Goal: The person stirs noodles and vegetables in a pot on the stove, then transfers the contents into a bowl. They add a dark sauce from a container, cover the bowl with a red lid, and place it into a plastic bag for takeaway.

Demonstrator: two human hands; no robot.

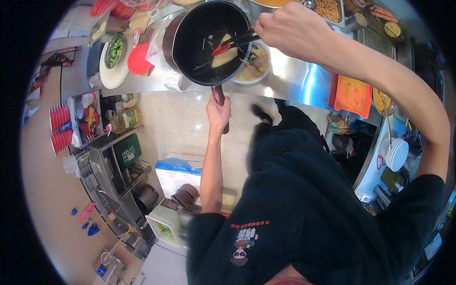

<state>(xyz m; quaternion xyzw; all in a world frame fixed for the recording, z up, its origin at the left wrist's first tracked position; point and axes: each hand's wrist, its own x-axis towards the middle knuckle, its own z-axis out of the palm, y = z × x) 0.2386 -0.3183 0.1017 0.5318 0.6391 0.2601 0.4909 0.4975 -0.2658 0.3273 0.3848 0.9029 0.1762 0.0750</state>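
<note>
My left hand grips the brown handle of a deep black-lined saucepan, which is tilted over the counter. Inside the pan lie a pale yellow slice and a few thin shreds. My right hand holds dark chopsticks or tongs reaching into the pan; a red piece shows at their tips. Partly beneath the pan's rim stands a round white bowl of pale food and broth with dark green bits.
A steel counter carries a bowl of chopped greens, a red lid, a receipt-like printed slip, a tray of chickpea-like beans and an orange tray. Left below stands a shelf with an oil bottle.
</note>
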